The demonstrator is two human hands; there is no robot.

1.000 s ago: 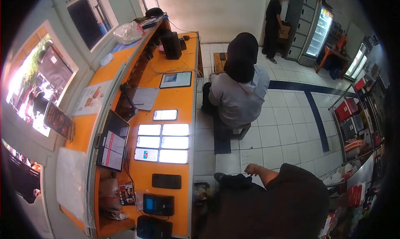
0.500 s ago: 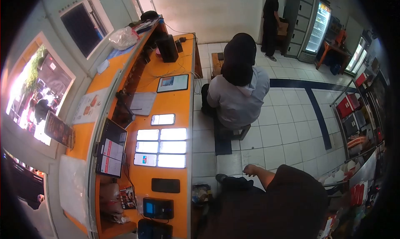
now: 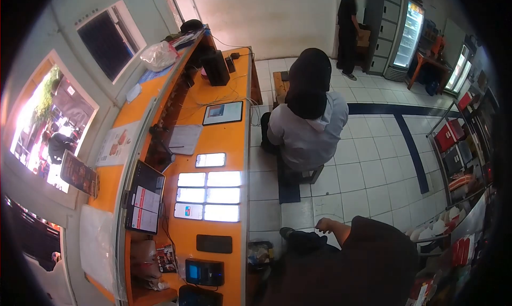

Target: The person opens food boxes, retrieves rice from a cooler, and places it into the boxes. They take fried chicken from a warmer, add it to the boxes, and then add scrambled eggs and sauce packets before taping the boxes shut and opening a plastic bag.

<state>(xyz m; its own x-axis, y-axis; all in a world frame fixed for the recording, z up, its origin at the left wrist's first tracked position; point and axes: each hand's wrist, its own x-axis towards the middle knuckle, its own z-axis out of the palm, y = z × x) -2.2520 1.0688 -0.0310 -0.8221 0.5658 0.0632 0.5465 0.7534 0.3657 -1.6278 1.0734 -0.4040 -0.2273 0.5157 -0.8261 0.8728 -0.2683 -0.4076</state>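
Note:
My right hand [image 3: 324, 225] hangs over my lap beside my dark trousers [image 3: 306, 242], fingers curled in, with nothing visible in them. It touches nothing I can make out. My left hand is out of view. To the left runs an orange counter [image 3: 238, 85]. On it lie several lit phones [image 3: 223, 195] in two columns, a single lit phone [image 3: 210, 160] above them, and a dark phone [image 3: 214, 244] below. Nearer me is a black device with a blue screen [image 3: 201, 273].
A tablet [image 3: 222, 113], papers [image 3: 184, 139] and a tilted screen [image 3: 145, 199] are on the counter. Ahead, a person in a grey top [image 3: 309, 141] sits on a stool. Another person [image 3: 348, 31] stands by lockers [image 3: 384, 26]. A loaded rack [image 3: 453, 151] stands at right.
The view has shifted slightly, so things sit a little lower in it. My right hand keeps much the same pose. The standing person's arm has moved slightly at the box.

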